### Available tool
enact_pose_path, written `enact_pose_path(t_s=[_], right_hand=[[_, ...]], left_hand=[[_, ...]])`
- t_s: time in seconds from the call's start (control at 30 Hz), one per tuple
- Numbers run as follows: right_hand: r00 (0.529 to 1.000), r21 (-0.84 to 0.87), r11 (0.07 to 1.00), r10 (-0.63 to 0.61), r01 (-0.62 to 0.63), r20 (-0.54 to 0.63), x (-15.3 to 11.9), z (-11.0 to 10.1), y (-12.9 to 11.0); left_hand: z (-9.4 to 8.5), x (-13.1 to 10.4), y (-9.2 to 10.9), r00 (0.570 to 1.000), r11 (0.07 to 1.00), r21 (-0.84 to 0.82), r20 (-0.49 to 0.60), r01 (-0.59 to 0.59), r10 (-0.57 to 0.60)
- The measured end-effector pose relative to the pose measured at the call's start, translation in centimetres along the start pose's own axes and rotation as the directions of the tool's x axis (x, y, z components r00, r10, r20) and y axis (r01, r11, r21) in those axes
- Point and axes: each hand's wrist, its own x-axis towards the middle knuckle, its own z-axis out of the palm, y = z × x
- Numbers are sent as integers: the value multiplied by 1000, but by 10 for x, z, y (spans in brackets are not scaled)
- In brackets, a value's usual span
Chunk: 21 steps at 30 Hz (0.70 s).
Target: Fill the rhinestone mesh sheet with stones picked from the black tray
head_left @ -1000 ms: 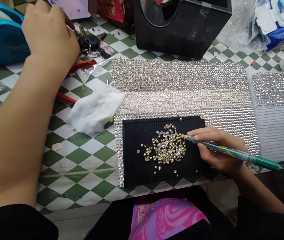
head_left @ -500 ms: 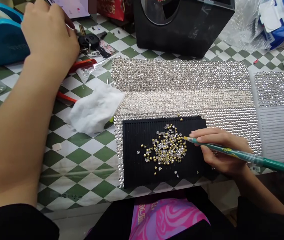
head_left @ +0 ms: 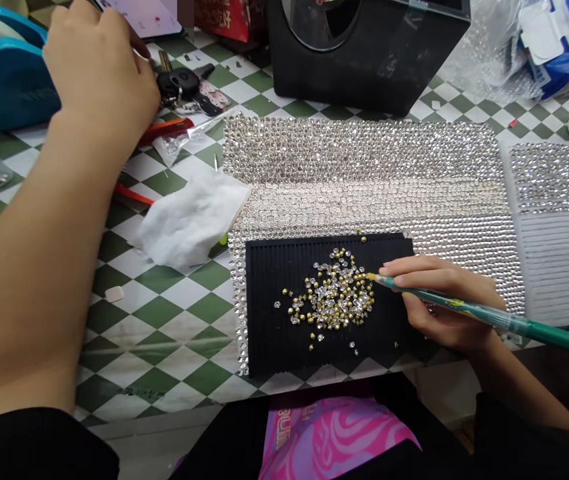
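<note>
My right hand [head_left: 451,307] is closed in a pinch round a slim green pen [head_left: 484,315] with a yellow tip. Its tip touches or hovers at the right edge of a heap of small rhinestones [head_left: 339,293], clear on one face and gold on the other. These lie on a black ridged tray [head_left: 274,347], which rests over the lower left of a sheet covered in rhinestones [head_left: 359,150]. My left hand [head_left: 101,63] is at the upper left, beside a phone [head_left: 151,17] with a lit screen; its fingertips are hidden or out of frame.
Keys [head_left: 184,83], red-handled tool parts [head_left: 169,129] and a crumpled white tissue [head_left: 191,220] lie left of the sheet. A blue tape dispenser [head_left: 7,83] stands at far left. Behind is a black box [head_left: 349,67]. To the right is a second, partly covered sheet [head_left: 559,177].
Almost nothing differs. The pen has shifted very slightly left at its tip, and its rear end sits a little lower. My left hand stays where it was.
</note>
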Motion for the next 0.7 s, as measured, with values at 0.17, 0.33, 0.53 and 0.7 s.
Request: enact_pose_path(t_s=[0.17, 0.33, 0.53, 0.7], right_hand=[[1000, 9, 1000, 15, -15, -11, -3, 0, 2], [1000, 61, 998, 18, -17, -16, -4, -1, 4], [1000, 46, 999, 10, -10, -2, -5, 1, 2], [927, 184, 979, 149, -88, -344, 0, -11, 10]], left_hand=[[-2, -2, 2, 1000, 1000, 26, 3, -6, 6], [-1, -1, 1, 1000, 1000, 19, 3, -15, 15], [0, 0, 1, 1000, 1000, 23, -1, -11, 11], [3, 3, 0, 1000, 999, 31, 0, -14, 14]])
